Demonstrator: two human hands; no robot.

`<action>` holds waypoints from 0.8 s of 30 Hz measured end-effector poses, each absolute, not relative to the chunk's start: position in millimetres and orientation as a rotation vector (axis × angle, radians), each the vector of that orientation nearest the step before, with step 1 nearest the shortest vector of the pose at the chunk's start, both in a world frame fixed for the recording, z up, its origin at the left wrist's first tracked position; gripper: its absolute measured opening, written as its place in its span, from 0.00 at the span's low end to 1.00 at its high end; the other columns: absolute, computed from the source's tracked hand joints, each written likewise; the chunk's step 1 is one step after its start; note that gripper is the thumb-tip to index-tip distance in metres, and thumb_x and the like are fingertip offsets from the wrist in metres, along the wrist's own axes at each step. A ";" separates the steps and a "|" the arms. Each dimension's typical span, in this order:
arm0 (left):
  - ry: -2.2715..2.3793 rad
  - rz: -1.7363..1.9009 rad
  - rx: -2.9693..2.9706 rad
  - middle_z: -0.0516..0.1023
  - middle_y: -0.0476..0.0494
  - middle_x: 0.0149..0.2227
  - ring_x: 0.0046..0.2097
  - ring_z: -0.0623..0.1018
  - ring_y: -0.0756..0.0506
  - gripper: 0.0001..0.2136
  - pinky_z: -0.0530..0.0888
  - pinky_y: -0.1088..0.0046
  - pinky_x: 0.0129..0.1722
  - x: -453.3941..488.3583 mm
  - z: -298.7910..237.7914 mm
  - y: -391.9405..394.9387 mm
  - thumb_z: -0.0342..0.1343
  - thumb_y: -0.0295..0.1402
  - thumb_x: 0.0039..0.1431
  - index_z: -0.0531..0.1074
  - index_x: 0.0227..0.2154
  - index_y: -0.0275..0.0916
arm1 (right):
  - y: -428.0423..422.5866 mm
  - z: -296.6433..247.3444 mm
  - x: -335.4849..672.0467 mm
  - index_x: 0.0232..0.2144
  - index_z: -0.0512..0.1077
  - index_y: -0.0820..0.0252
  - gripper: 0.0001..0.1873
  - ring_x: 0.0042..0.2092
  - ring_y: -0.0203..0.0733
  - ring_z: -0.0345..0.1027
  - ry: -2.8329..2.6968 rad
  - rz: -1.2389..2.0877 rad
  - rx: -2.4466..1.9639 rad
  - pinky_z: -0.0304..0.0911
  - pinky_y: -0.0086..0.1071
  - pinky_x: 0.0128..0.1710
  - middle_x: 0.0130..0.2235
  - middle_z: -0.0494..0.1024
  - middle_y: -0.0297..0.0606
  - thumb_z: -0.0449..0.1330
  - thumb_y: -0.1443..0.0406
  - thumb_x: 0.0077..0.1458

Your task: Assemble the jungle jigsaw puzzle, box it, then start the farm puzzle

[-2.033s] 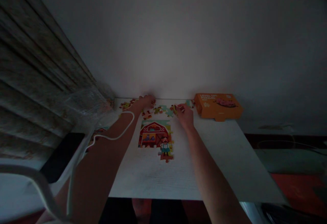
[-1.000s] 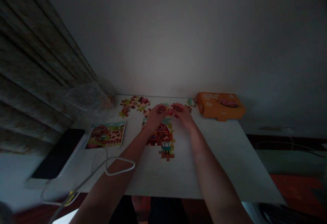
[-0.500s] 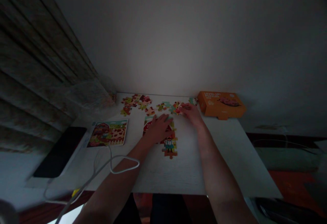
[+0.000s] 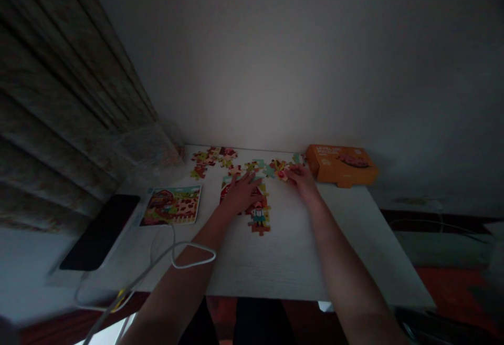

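My left hand (image 4: 243, 194) lies with fingers stretched over the partly joined jigsaw puzzle (image 4: 259, 219), covering some of its red barn part. A small figure in blue shows at the puzzle's lower right. My right hand (image 4: 301, 178) is farther right, its fingertips closed on a puzzle piece (image 4: 282, 175) with pink and red on it. That piece is close beside other loose pieces (image 4: 270, 170). More loose puzzle pieces (image 4: 214, 156) lie along the back of the table, to the left.
An orange puzzle box (image 4: 342, 165) stands at the back right. On the left are a farm picture card (image 4: 172, 206), a black phone (image 4: 100, 233) and clear plastic wrapping (image 4: 147, 148). A white cable (image 4: 192, 265) loops in front of my left forearm. The white table (image 4: 271, 271) meets the wall.
My right hand has shifted slightly right and down, with the pink-and-red piece at its fingertips. My left hand remains on the joined puzzle. The view has tilted a little.
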State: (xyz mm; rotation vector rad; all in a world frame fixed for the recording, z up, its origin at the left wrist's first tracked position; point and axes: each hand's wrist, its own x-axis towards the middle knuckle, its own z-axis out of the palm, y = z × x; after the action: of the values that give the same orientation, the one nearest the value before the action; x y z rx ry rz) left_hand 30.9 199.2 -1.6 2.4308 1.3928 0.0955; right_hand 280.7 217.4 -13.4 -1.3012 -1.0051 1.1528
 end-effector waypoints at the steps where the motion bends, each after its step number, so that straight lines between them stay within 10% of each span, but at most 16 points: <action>1: 1.395 0.108 2.434 0.54 0.41 0.75 0.75 0.54 0.35 0.29 0.46 0.41 0.72 28.7 -2.8 201.5 0.54 0.51 0.68 0.63 0.68 0.49 | 213.7 -10.2 280.5 0.32 0.70 0.54 0.27 0.24 0.33 0.63 -1.072 1.213 -1.314 0.54 0.27 0.21 0.27 0.77 0.30 0.76 0.49 0.36; 7: 1.419 0.154 2.398 0.56 0.40 0.74 0.74 0.56 0.35 0.30 0.46 0.43 0.73 21.0 -7.3 207.1 0.56 0.53 0.66 0.65 0.67 0.49 | 183.1 5.7 275.7 0.50 0.72 0.55 0.28 0.20 0.32 0.59 -1.557 1.668 -1.348 0.53 0.27 0.19 0.26 0.79 0.30 0.71 0.57 0.47; 24: 1.396 0.280 2.423 0.68 0.38 0.68 0.69 0.66 0.34 0.25 0.52 0.45 0.71 20.8 -5.6 203.2 0.63 0.48 0.62 0.73 0.60 0.48 | 168.0 18.4 250.5 0.36 0.78 0.58 0.08 0.29 0.37 0.71 -2.031 1.137 -1.717 0.59 0.29 0.30 0.26 0.78 0.31 0.67 0.69 0.51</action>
State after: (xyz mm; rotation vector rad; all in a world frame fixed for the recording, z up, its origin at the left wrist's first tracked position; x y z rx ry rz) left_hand 20.8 203.2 -5.6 2.4230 1.3965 0.2798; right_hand 250.5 168.0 18.4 -1.7173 -2.0307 1.1372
